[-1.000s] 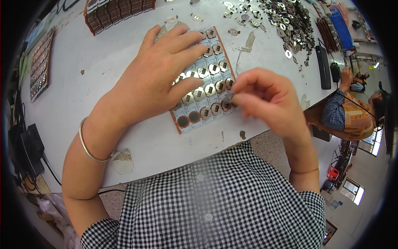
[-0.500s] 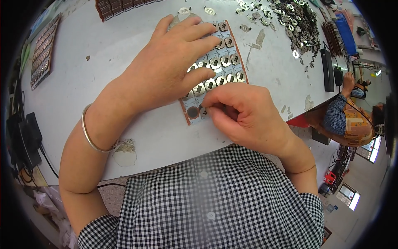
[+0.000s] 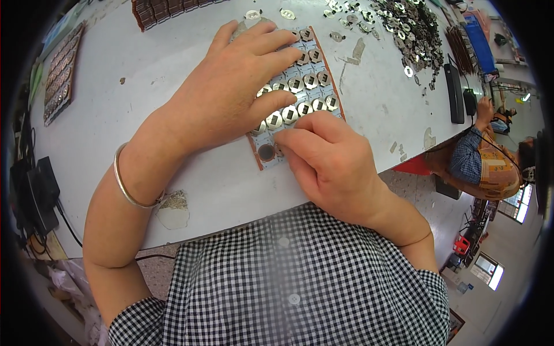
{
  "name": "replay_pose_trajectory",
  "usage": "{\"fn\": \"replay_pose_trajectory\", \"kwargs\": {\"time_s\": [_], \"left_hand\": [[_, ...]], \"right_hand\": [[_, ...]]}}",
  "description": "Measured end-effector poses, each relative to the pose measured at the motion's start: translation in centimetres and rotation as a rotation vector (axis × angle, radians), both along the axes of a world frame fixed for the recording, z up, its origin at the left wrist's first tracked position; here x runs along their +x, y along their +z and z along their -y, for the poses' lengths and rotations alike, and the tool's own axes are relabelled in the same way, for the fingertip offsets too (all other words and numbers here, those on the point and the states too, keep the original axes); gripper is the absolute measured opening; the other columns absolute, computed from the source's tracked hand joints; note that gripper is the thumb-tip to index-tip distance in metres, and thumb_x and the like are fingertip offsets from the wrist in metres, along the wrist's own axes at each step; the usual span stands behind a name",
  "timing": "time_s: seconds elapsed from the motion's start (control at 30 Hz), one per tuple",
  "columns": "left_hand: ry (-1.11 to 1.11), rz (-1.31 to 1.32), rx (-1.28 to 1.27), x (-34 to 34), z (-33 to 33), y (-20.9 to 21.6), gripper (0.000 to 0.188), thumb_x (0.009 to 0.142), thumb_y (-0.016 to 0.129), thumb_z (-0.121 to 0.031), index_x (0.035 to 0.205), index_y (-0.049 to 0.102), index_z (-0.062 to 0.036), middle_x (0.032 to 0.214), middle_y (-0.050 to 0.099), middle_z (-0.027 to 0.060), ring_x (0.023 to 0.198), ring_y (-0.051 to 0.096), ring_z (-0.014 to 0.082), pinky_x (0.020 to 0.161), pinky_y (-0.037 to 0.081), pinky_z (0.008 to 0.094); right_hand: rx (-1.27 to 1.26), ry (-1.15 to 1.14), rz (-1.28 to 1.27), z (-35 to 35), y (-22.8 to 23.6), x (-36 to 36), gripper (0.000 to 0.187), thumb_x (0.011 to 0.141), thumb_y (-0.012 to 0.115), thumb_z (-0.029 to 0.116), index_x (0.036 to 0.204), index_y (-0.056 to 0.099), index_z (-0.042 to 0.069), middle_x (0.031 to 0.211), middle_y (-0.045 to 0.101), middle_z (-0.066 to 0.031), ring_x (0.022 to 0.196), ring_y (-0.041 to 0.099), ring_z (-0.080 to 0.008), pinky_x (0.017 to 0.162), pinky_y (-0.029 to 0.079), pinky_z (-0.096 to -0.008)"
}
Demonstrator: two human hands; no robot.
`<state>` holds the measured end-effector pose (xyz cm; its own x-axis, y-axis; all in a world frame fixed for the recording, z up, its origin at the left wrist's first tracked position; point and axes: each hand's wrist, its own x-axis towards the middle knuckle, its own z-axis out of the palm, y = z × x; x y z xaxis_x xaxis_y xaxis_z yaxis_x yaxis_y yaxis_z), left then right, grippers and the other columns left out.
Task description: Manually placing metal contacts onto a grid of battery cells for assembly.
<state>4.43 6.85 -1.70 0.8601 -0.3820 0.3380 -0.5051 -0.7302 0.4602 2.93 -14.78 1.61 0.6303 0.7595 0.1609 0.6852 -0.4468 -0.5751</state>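
On panel's near edge my right hand (image 3: 334, 167) has dropped, fingertips pinching a disc into place; left hand (image 3: 231, 98) stays flat, pinning the cell panel (image 3: 314, 81) on tabletop (image 3: 115, 104).

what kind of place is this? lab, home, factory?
Most likely a small electronics assembly workshop. A panel of circuit boards with round metal clips lies under both hands, a heap of loose metal clips sits on the white workbench, and another person works nearby.

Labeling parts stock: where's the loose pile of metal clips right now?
Head view, upper right: the pile of metal clips lies on the white table, beyond the panel, left of the black bars.
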Motion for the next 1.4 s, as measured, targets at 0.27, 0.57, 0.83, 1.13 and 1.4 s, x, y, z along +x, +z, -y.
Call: {"fn": "replay_pose_trajectory", "kwargs": {"time_s": [0.27,0.57,0.83,1.13,1.4], "left_hand": [[0.002,-0.007,-0.013,0.0,0.1,0.1,0.051,0.088,0.072,-0.019,0.135,0.062,0.0000,0.148,0.055,0.0176,0.146,0.042,0.0355,0.125,0.020,0.0570],[0.008,-0.007,0.000,0.0,0.0,0.2,0.051,0.088,0.072,-0.019,0.135,0.063,0.0002,0.148,0.055,0.0176,0.146,0.042,0.0355,0.124,0.021,0.0567],[-0.002,-0.016,-0.005,0.2,0.0,0.2,0.054,0.087,0.073,-0.019,0.136,0.061,-0.0003,0.147,0.055,0.0173,0.146,0.041,0.0378,0.124,0.021,0.0567],[-0.043,-0.054,0.019,0.3,-0.4,0.4,0.055,0.086,0.074,-0.017,0.137,0.061,-0.0008,0.149,0.054,0.0166,0.147,0.040,0.0392,0.124,0.020,0.0580],[-0.035,0.005,0.013,0.4,-0.3,0.2,0.048,0.087,0.070,-0.018,0.131,0.062,0.0003,0.142,0.057,0.0166,0.142,0.045,0.0396,0.120,0.026,0.0606]], "right_hand": [[0.166,0.028,0.140,0.1,-1.1,-0.5,0.029,0.079,0.074,-0.006,0.106,0.072,0.002,0.102,0.072,-0.0130,0.084,0.071,-0.0277,0.068,0.058,-0.0351],[0.198,-0.046,0.150,0.0,-1.8,-1.3,0.030,0.078,0.077,-0.004,0.107,0.070,0.002,0.097,0.071,-0.0123,0.075,0.071,-0.0279,0.061,0.057,-0.0347],[0.139,0.072,0.254,0.3,-1.7,-0.5,0.029,0.078,0.077,-0.002,0.106,0.070,0.001,0.095,0.071,-0.0127,0.069,0.070,-0.0245,0.058,0.057,-0.0332],[0.134,-0.084,0.317,2.9,-0.7,12.1,0.024,0.091,0.068,0.000,0.113,0.073,0.004,0.105,0.072,-0.0106,0.083,0.069,-0.0221,0.073,0.056,-0.0307],[-0.046,0.083,0.377,3.1,-1.8,16.1,0.021,0.094,0.067,0.004,0.115,0.072,0.007,0.107,0.069,-0.0118,0.091,0.070,-0.0301,0.079,0.057,-0.0346]]}}
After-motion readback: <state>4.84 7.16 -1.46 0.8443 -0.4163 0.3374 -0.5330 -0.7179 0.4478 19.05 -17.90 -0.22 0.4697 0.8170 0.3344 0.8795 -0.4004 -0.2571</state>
